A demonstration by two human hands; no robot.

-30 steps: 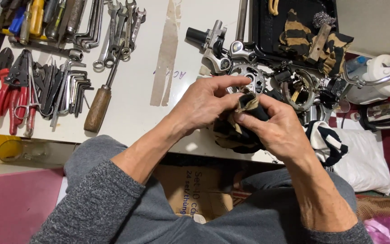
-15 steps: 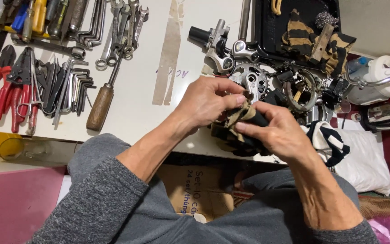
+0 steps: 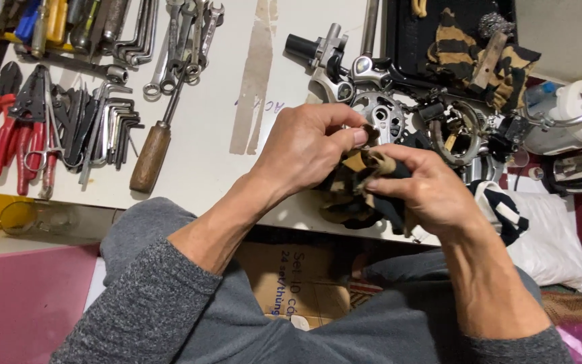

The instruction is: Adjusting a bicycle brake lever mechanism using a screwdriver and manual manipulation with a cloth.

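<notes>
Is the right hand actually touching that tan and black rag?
Touching. The head view shows the right hand pinching a twisted fold of the rag between thumb and fingers, with no gap visible.

A crumpled tan-and-black rag (image 3: 355, 189) is bunched at the table's edge.

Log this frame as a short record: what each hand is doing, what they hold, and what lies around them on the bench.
left hand: pinches a small dark part at its fingertips, against the rag
right hand: grips a tan-and-black rag, bunched under both hands
behind the hands: silver chainring among bicycle parts
bench left: wooden-handled screwdriver, hex keys, red-handled pliers, wrenches
surface: white workbench
upper right: second striped rag on a black tray
clothing: grey sleeves
</notes>
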